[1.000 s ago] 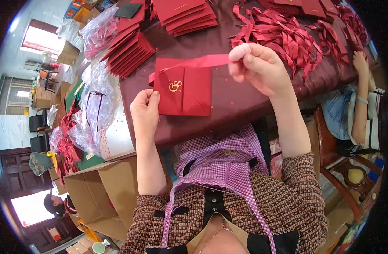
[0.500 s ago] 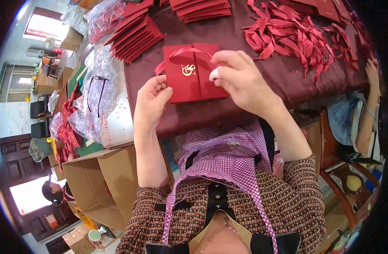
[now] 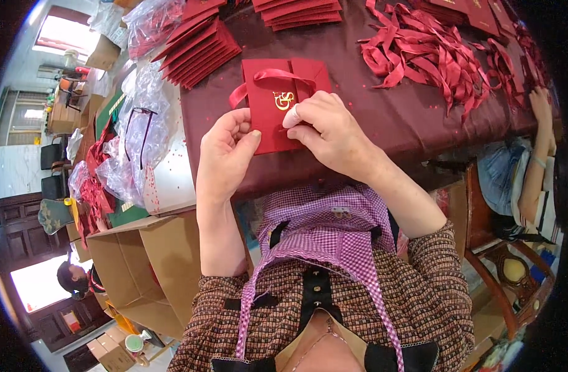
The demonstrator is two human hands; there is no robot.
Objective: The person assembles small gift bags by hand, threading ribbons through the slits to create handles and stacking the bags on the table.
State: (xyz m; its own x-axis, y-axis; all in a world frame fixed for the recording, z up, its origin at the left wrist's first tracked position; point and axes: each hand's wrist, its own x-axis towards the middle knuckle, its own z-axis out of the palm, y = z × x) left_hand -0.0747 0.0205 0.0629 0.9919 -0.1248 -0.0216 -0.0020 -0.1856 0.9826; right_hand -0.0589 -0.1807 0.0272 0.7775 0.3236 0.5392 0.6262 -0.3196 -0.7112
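A red paper gift bag (image 3: 263, 102) with a gold emblem lies flat before me at the table's front edge. A red ribbon handle (image 3: 284, 74) loops across its upper part. My left hand (image 3: 225, 152) grips the bag's lower left edge, thumb on the front and fingers curled at the side. On the bag's lower front, just below the emblem, my right hand (image 3: 327, 130) is closed in a pinch. A white cover (image 3: 291, 116) wraps one of its fingers. What the pinch holds, if anything, is hidden; the hand also covers the bag's lower right part.
Stacked red bags (image 3: 200, 53) stand at the far left, another stack (image 3: 302, 12) farther back. Loose red ribbons (image 3: 420, 62) lie in a heap at the far right. An open cardboard box (image 3: 135, 266) is at my left. Another person's arm (image 3: 535, 167) reaches in at the right edge.
My right hand has moved left and slightly down, from the bag's right side onto its lower front, and its fingers have closed together. The left hand still grips the bag.
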